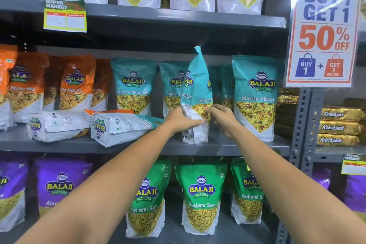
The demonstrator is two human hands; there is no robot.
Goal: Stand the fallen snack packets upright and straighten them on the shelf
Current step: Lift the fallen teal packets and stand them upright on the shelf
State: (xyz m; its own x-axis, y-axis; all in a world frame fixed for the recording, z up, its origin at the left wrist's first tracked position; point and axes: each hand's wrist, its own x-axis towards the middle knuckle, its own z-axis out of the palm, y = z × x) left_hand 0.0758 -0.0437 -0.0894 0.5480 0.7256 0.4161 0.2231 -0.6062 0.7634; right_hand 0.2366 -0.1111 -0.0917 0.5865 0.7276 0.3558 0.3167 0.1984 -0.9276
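Both hands, left (pixel 181 120) and right (pixel 222 118), gripped the teal plastic Khatta Mitha pouch (pixel 196 93), edge-on, mid-uprighting. Next: rotate face-out, then the two fallen white-backed packets (pixel 59 125).

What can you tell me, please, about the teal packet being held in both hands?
The teal packet is a glossy Khatta Mitha pouch, teal above and white below, with a window showing the yellow mix. It stands upright on the grey middle shelf, turned edge-on. The left hand and right hand grip its lower half from either side.
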